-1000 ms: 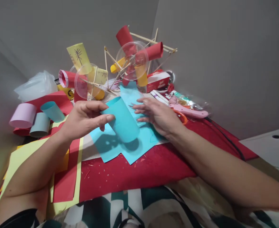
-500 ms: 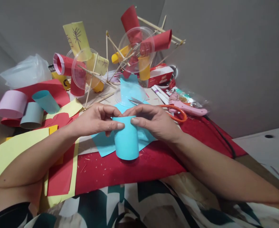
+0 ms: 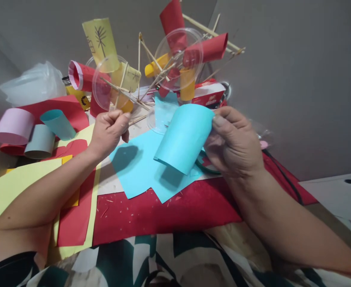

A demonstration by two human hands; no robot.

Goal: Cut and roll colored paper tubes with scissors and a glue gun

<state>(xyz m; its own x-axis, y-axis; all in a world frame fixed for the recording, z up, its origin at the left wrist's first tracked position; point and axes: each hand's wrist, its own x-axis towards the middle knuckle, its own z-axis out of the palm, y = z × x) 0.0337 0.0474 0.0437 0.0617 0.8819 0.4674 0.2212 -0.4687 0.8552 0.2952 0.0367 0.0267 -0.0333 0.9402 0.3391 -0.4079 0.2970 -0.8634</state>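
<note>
My right hand (image 3: 235, 139) pinches a curved light-blue paper (image 3: 186, 137) by its upper right edge, between thumb and fingers. The paper bows outward and is held above the table, tilted. My left hand (image 3: 111, 129) is apart from it, over the left side, thumb pressed on curled fingers; whether anything is between them is hidden. Below both hands, flat blue paper sheets (image 3: 133, 159) lie on the table, with shadows on them. Just behind the held paper, a clear plastic lid (image 3: 156, 121) lies on the sheets.
Two stick-and-lid constructions with paper tubes stand behind: one with a yellow tube (image 3: 102, 44), one with red tubes (image 3: 207, 50). At left are a pink paper ring (image 3: 14, 125), a grey tube (image 3: 40, 140), red sheets (image 3: 73, 215) and a plastic bag (image 3: 32, 85). A black cord (image 3: 283, 175) runs right.
My left hand has let go of the blue paper and moved up and left. My right hand has moved right with the paper, which has swung up and loosened from its rolled shape.
</note>
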